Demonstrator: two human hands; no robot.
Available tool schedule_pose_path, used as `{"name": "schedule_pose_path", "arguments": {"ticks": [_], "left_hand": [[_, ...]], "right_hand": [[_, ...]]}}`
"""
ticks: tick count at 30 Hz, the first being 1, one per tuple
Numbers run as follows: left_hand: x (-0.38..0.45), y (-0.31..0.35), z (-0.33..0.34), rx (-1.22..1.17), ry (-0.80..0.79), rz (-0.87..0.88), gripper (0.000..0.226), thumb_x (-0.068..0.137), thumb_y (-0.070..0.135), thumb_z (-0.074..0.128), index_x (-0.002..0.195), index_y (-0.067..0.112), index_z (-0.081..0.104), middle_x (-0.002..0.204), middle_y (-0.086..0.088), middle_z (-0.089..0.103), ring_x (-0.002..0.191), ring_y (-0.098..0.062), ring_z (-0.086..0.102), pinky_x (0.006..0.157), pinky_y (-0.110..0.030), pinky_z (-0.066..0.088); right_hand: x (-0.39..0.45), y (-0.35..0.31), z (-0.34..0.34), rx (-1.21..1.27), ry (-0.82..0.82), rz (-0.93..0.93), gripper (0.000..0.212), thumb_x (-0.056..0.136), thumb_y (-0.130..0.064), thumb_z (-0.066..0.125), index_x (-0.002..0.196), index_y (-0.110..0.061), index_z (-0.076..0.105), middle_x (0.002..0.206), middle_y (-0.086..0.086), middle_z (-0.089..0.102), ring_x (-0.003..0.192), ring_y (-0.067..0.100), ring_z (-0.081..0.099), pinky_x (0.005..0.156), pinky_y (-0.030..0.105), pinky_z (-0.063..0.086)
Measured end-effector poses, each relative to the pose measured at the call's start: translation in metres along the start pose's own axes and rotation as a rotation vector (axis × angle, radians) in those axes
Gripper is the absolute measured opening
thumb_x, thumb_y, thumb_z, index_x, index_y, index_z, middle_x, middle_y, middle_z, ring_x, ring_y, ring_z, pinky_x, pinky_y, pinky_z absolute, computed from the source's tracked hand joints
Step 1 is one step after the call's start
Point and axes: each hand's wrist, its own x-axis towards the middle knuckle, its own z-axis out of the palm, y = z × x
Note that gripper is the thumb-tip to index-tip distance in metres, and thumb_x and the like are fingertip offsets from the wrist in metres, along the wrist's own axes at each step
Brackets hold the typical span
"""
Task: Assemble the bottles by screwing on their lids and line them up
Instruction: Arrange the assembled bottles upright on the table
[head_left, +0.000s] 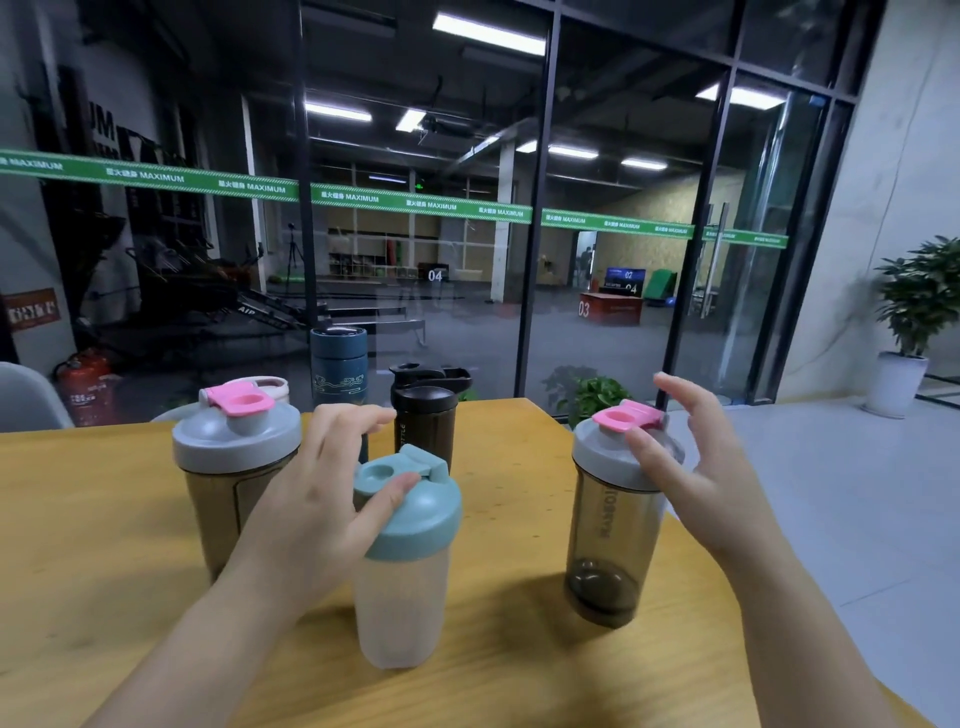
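A frosted bottle (400, 597) with a teal lid (415, 512) stands in the middle of the wooden table. My left hand (322, 499) is beside it with spread fingers, its thumb resting on the teal lid. A smoky grey bottle (610, 545) with a grey lid and pink flip cap (626, 418) stands at the right. My right hand (691, 467) hovers open beside that lid, thumb touching its edge. A second grey-lidded bottle (234, 467) with a pink cap stands at the left. Behind are a black bottle (423, 415) and a dark blue canister (338, 364).
The yellow wooden table (93, 545) ends at a right edge close to the smoky bottle. A grey chair back (26, 400) sits at the far left. A glass wall (623, 234) stands behind the table, with potted plants (914, 312) at the right.
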Motion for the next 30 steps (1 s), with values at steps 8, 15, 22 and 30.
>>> {"name": "schedule_pose_path", "arguments": {"ticks": [8, 15, 22, 30], "left_hand": [[0.002, -0.01, -0.009, -0.14, -0.074, -0.103, 0.038, 0.071, 0.063, 0.062, 0.1, 0.044, 0.048, 0.11, 0.029, 0.041, 0.092, -0.004, 0.05, 0.071, -0.01, 0.04], [0.006, -0.015, -0.023, -0.22, -0.171, -0.148, 0.036, 0.075, 0.063, 0.062, 0.103, 0.043, 0.053, 0.11, 0.03, 0.046, 0.095, 0.001, 0.053, 0.075, -0.003, 0.04], [0.012, -0.047, -0.053, 0.121, 0.153, -0.11, 0.024, 0.083, 0.036, 0.055, 0.1, 0.022, 0.063, 0.1, 0.013, 0.057, 0.096, -0.006, 0.046, 0.087, -0.004, 0.028], [0.006, -0.071, -0.054, 0.192, 0.076, -0.349, 0.066, 0.077, 0.058, 0.041, 0.136, 0.03, 0.048, 0.141, 0.004, 0.044, 0.134, -0.02, 0.029, 0.104, -0.029, 0.018]], "right_hand": [[0.037, -0.07, 0.038, -0.18, -0.153, -0.18, 0.038, 0.09, -0.036, 0.058, 0.126, -0.024, 0.053, 0.117, -0.019, 0.051, 0.108, -0.005, 0.046, 0.089, 0.016, 0.037], [0.086, -0.1, 0.109, -0.155, -0.418, -0.128, 0.048, 0.091, -0.038, 0.057, 0.134, -0.022, 0.044, 0.133, -0.003, 0.052, 0.119, 0.012, 0.05, 0.088, 0.022, 0.038], [0.12, -0.107, 0.181, -0.169, -0.633, -0.147, 0.063, 0.09, -0.027, 0.061, 0.144, -0.02, 0.031, 0.15, 0.006, 0.036, 0.131, 0.023, 0.042, 0.098, 0.031, 0.039], [0.15, -0.106, 0.22, -0.398, -0.728, -0.331, 0.086, 0.086, -0.025, 0.067, 0.152, -0.015, 0.013, 0.16, 0.005, 0.011, 0.147, 0.024, 0.011, 0.116, 0.038, 0.016]]}}
